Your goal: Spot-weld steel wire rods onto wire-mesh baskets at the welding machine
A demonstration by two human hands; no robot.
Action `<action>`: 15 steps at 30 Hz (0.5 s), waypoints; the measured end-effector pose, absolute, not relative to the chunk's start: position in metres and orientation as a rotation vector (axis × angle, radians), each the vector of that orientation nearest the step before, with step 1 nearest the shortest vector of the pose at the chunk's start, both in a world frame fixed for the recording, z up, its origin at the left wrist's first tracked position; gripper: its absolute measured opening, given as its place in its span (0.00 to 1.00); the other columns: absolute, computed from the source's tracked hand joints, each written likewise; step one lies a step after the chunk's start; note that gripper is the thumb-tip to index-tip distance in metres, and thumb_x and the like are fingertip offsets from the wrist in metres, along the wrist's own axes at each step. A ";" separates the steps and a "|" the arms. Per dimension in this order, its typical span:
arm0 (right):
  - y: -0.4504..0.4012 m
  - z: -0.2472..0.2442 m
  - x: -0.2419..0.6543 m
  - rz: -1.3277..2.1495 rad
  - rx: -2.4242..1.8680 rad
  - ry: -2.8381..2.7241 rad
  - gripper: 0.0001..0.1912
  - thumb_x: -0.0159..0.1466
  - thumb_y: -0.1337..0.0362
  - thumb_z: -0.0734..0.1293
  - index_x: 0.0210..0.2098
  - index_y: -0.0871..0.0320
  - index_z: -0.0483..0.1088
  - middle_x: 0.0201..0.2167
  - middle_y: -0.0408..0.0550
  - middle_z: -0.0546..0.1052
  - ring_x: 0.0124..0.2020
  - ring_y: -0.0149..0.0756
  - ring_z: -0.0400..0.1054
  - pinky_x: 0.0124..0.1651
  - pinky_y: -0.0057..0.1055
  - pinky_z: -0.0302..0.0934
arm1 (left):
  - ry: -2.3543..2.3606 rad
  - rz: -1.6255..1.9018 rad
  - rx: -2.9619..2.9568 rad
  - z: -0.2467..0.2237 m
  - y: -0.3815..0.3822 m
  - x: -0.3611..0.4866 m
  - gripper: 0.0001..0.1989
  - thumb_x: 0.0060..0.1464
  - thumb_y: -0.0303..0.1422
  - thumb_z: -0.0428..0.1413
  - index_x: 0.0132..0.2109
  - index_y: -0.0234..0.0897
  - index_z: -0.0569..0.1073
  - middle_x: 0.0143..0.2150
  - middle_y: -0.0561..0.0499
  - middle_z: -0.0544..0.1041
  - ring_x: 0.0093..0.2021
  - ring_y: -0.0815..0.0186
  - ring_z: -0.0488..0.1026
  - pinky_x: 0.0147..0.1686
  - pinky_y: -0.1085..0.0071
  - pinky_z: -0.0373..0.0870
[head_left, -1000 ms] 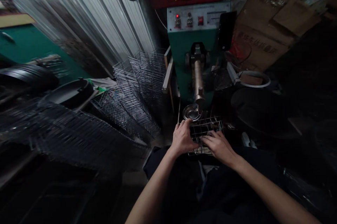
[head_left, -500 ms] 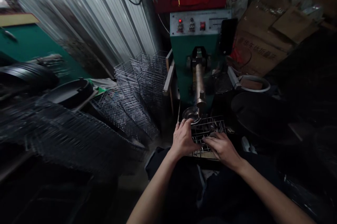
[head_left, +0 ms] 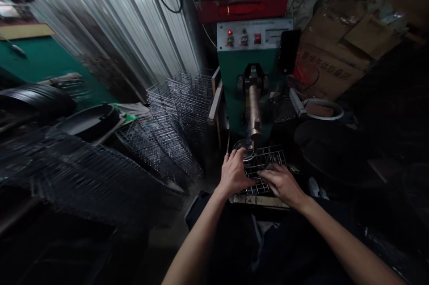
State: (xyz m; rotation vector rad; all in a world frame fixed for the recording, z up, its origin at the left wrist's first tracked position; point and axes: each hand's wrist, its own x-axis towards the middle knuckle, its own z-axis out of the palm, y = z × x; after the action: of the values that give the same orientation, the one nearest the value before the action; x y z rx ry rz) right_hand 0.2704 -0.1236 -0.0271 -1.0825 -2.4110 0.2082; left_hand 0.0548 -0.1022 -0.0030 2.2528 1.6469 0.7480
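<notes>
A wire rack (head_left: 264, 156) of crossed metal rods lies under the tip of a spot welder's upper arm (head_left: 254, 111). My left hand (head_left: 233, 173) holds its left side, thumb reaching inward over the rods. On the right part of the rack lies my right hand (head_left: 281, 183), its fingers drawn together on the rods; whatever the fingertips pinch there is too dark to make out. The welder's tip points down just beyond the gap between my hands. A round metal piece (head_left: 244, 145) sits behind my left fingertips, partly hidden.
The green welding machine (head_left: 234, 70) stands ahead, a red light lit on its panel. Stacked wire racks (head_left: 176, 115) lean at the left, near a dark round pan (head_left: 89, 122). Cardboard boxes (head_left: 331, 59) and a white round container (head_left: 326, 110) are at the right. A wooden strip (head_left: 261, 201) lies in front.
The rack and both hands have shifted slightly away from me, showing more of the wooden strip in front. The camera has tilted a little upward. Both hands keep nearly the same pose.
</notes>
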 end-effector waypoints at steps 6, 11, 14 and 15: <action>-0.114 -0.023 0.270 0.199 -1.085 -2.421 0.16 0.69 0.71 0.64 0.54 0.54 0.73 0.48 0.48 0.80 0.52 0.43 0.68 0.50 0.40 0.59 | 1.660 0.719 2.257 -0.002 -0.094 0.056 0.50 0.33 0.43 0.71 0.61 0.44 0.56 0.59 0.45 0.71 0.61 0.49 0.68 0.68 0.46 0.52; -0.117 -0.017 0.263 0.031 -1.275 -2.409 0.14 0.69 0.67 0.66 0.53 0.54 0.73 0.48 0.51 0.77 0.51 0.48 0.64 0.51 0.42 0.57 | 1.656 0.728 2.293 0.000 -0.089 0.056 0.49 0.34 0.41 0.70 0.61 0.44 0.55 0.58 0.46 0.71 0.61 0.49 0.68 0.67 0.46 0.53; -0.111 -0.015 0.256 -0.087 -1.415 -2.340 0.09 0.69 0.65 0.65 0.48 0.55 0.74 0.45 0.53 0.76 0.50 0.50 0.63 0.50 0.43 0.56 | 1.686 0.713 2.298 0.005 -0.077 0.055 0.49 0.34 0.42 0.71 0.61 0.44 0.55 0.58 0.45 0.72 0.60 0.48 0.69 0.66 0.45 0.54; -0.107 -0.015 0.254 -0.107 -1.439 -2.313 0.07 0.69 0.65 0.65 0.46 0.55 0.74 0.45 0.53 0.76 0.50 0.49 0.63 0.49 0.42 0.56 | 1.696 0.703 2.299 0.006 -0.072 0.054 0.49 0.33 0.42 0.71 0.60 0.43 0.55 0.57 0.44 0.72 0.59 0.48 0.69 0.65 0.45 0.56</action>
State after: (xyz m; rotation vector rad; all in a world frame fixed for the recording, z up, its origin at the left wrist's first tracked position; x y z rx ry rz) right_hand 0.2541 -0.1072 -0.0145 -1.4386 -2.3132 -0.1074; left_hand 0.0536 -0.0724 0.0064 2.2985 1.6962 0.7032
